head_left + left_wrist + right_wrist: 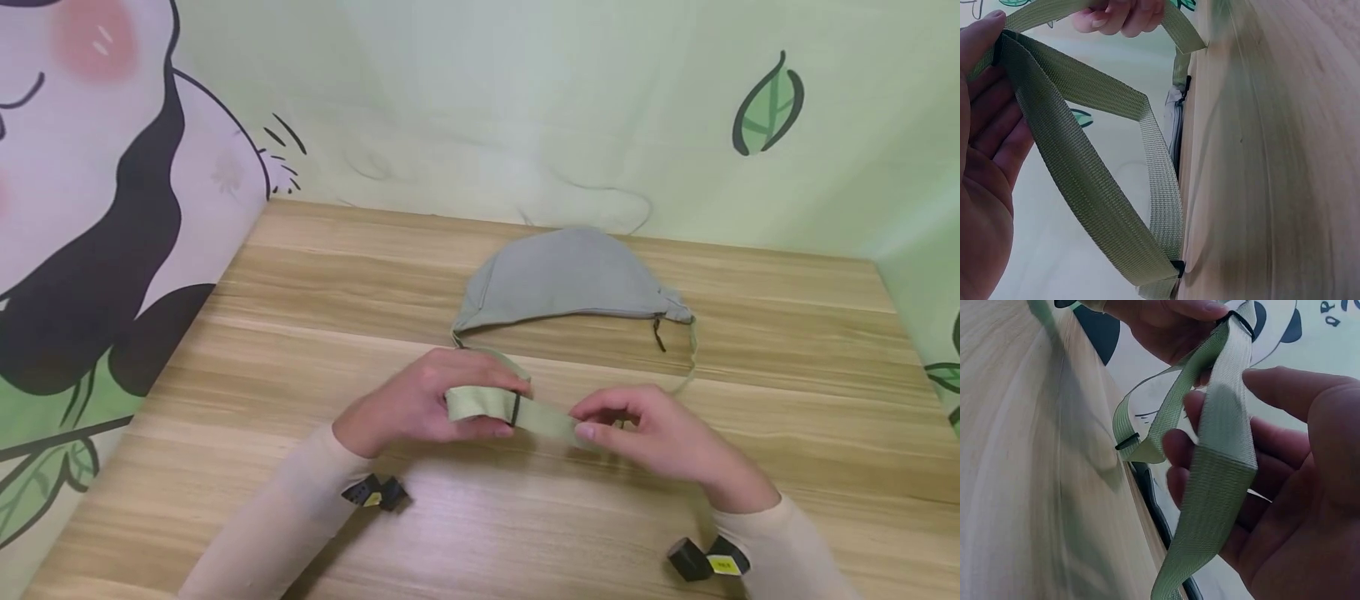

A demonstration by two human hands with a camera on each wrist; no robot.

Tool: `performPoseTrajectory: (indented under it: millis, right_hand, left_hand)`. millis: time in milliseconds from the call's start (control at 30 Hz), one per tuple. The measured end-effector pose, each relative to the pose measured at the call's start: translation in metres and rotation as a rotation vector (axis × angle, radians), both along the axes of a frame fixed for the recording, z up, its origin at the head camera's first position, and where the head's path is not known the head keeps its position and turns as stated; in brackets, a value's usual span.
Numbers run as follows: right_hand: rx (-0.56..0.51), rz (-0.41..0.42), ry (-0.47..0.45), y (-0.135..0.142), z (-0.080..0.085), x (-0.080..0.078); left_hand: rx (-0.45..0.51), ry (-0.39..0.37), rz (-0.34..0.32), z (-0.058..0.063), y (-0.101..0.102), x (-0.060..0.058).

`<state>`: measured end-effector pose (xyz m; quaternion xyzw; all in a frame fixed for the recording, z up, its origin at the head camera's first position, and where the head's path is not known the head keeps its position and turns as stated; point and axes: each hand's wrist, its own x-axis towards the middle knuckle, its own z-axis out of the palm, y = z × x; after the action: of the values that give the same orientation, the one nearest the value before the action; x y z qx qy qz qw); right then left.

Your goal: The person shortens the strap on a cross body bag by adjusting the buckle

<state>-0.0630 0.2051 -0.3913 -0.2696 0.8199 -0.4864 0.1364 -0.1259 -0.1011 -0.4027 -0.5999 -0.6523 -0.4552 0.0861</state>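
Observation:
A grey waist bag (570,275) lies flat on the table, its pale green webbing strap (551,419) running toward me. My left hand (431,392) pinches the strap at a black slider (515,409), thumb in front and fingers behind. In the left wrist view a long loop of webbing (1079,162) hangs from that hand, down to a second black buckle (1177,269). My right hand (660,433) holds the strap further right. In the right wrist view its fingers curl behind the webbing (1225,425), with the thumb (1272,387) at the edge.
The wooden table (300,292) runs back to a pale green printed wall (465,108). A black zipper pull (659,335) hangs off the bag's right end. Small black devices (375,493) sit on both wrists.

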Motion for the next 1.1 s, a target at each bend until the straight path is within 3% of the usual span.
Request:
performPoseTrajectory:
  millis: [367,600,1100]
  right_hand:
    - [-0.172,0.063,0.099,-0.002,-0.004,-0.001]
    - [-0.202,0.09,0.106,-0.011,-0.002,-0.001]
    - [-0.154,0.058,0.063,-0.025,0.006,0.001]
  left_hand:
    - [0.03,-0.058,-0.046,-0.003,0.002,0.001]
    - [0.038,-0.071,-0.07,-0.005,0.005,0.001]
    - [-0.091,0.051,0.056,0.001,0.015,0.007]
